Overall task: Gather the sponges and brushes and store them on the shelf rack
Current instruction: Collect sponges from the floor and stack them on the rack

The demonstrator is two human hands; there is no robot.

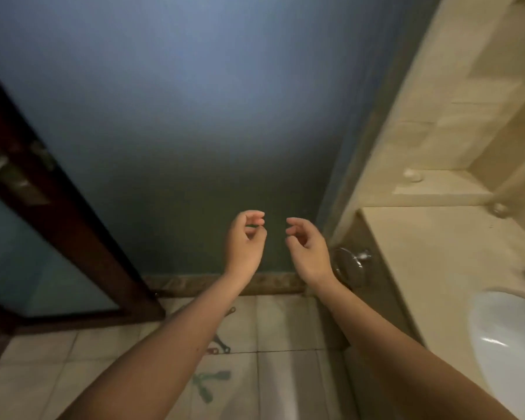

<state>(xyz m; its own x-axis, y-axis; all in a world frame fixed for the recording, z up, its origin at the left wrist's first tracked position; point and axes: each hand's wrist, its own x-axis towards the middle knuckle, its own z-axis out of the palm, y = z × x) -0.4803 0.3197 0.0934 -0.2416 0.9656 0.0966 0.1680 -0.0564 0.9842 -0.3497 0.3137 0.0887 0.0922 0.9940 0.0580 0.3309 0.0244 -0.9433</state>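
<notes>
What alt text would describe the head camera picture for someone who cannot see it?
The left hand and right hand reach forward empty, fingers loosely curled, before a blue wall. A white sink in a beige counter sits at right, a dark door frame at left, tiled floor below.

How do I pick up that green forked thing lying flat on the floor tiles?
Probably by its single stem, the end nearest you, reaching straight down from above, because the green forked thing lies flat on the beige floor tiles. It's too blurry to tell if it's a brush.
</notes>
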